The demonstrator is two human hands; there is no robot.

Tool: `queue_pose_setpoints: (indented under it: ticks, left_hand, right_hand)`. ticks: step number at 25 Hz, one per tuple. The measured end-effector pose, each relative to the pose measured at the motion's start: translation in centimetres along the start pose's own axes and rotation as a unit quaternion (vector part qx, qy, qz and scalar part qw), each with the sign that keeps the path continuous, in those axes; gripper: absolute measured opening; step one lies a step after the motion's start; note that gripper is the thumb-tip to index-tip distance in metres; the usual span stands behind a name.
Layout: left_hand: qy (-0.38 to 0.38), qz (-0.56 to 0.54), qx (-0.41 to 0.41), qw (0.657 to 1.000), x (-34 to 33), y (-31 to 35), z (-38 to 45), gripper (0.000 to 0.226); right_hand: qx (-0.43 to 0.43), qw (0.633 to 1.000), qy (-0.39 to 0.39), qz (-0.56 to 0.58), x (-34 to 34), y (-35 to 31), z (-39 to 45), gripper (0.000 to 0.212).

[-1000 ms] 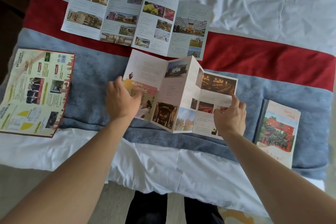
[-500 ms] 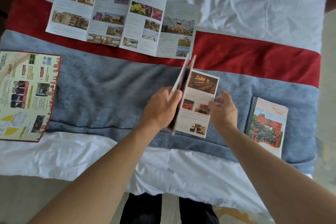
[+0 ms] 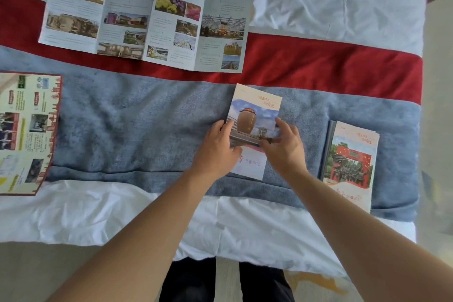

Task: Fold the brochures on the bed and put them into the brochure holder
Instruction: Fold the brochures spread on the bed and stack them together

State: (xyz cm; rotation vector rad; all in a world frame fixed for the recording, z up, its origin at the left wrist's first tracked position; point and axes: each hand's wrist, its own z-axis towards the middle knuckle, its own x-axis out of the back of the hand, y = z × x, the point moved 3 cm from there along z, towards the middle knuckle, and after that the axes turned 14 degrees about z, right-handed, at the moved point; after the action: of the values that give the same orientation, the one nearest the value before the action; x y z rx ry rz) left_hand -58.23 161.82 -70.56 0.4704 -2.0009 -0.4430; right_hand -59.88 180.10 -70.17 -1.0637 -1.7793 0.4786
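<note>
Folded brochure (image 3: 253, 117) lies centre-right on the bed's blue runner (image 3: 137, 125). Left hand (image 3: 215, 148) rests on its left edge, right hand (image 3: 284, 147) pinches its right edge, probably squaring the folds. Finished brochure (image 3: 350, 162) lies right; two unfolded ones (image 3: 144, 22) (image 3: 24, 132) lie far and left. No holder in sight.
</note>
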Motion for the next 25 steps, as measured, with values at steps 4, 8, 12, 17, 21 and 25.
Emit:
queue_pose_setpoints:
  ticks: [4,8,12,17,21,25]
  left_hand:
    - [0.013,0.053,-0.031,0.998,-0.6,0.7,-0.4,0.069]
    - [0.032,0.103,-0.04,0.993,-0.9,1.6,-0.8,0.065]
    - [0.04,0.14,-0.05,0.988,-1.7,4.4,-0.6,0.066]
    - [0.031,0.147,-0.086,0.985,-3.9,10.0,-0.1,0.066]
    - [0.012,0.147,-0.121,0.982,-6.8,15.2,0.1,0.068]
    - [-0.005,0.176,-0.162,0.971,-10.4,19.7,0.0,0.068]
  right_hand:
    - [0.018,1.0,0.006,-0.005,-0.7,0.5,-0.2,0.077]
    - [0.061,0.997,0.018,-0.042,0.0,0.6,-0.4,0.071]
    - [0.101,0.99,0.048,-0.088,2.1,1.2,-0.7,0.067]
    - [0.085,0.989,0.078,-0.093,7.7,3.9,-0.8,0.067]
    - [0.067,0.987,0.115,-0.095,13.0,7.1,-1.3,0.064]
    - [0.02,0.987,0.127,-0.092,17.3,10.8,-2.4,0.063]
